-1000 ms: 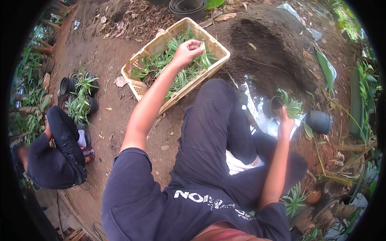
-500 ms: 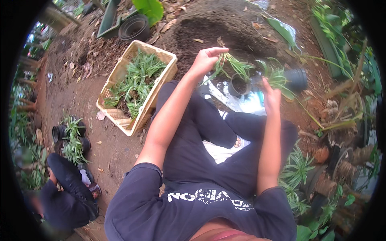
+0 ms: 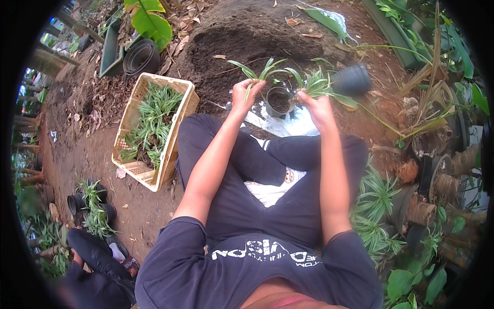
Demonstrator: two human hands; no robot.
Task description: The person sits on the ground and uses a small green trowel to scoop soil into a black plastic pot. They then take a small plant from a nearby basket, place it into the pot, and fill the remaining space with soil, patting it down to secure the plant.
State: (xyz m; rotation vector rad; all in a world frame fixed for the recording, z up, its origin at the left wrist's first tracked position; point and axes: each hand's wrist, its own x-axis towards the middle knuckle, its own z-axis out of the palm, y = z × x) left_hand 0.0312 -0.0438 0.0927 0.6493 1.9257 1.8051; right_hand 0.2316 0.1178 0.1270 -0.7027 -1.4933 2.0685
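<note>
Over brown ground (image 3: 149, 211), left hand (image 3: 244, 98) pinches one plant (image 3: 265, 73), right hand (image 3: 319, 109) a second plant (image 3: 318, 85), apparently mid-potting, which seems to call next for lowering roots into the pot (image 3: 280, 111).

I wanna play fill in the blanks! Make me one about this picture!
1. The left hand and right hand each hold a leafy ____.
2. The crate is on the person's ____ side.
3. The sheet by the pot between the hands is coloured ____.

Missing words: plant; left; white.
</note>
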